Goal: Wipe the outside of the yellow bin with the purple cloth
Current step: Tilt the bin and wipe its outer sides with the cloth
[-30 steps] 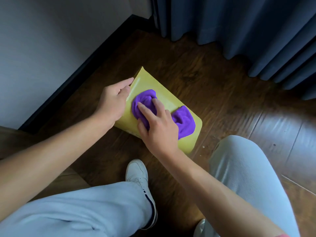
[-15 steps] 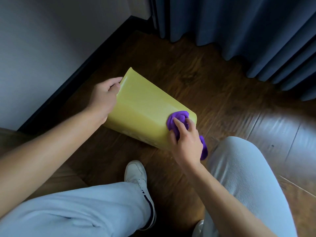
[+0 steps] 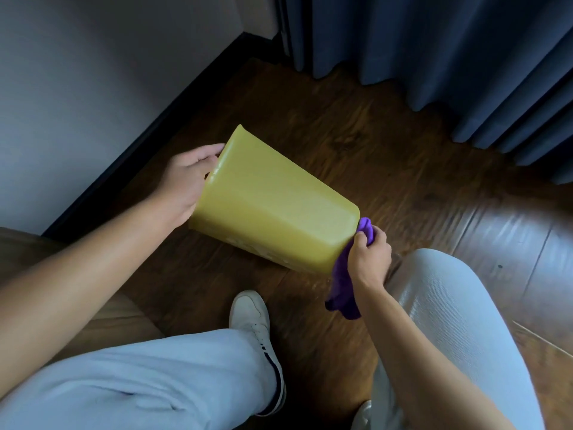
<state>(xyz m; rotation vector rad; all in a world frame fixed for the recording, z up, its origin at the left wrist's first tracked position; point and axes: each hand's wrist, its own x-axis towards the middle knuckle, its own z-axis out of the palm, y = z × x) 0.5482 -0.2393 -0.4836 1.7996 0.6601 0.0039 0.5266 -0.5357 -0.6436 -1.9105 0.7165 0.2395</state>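
The yellow bin (image 3: 273,206) lies tipped on the floor (image 3: 387,150), looking light, stiff and smooth, its 9 o'clock rim gripped by the left hand (image 3: 183,184) while the right hand (image 3: 369,256) squeezes the soft purple cloth (image 3: 342,287) at 4 o'clock.

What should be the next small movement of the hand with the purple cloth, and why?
Probably rub the cloth across the bin's narrow end. The right hand holds it bunched at that edge, half of it hanging, while the left hand steadies the wide end.
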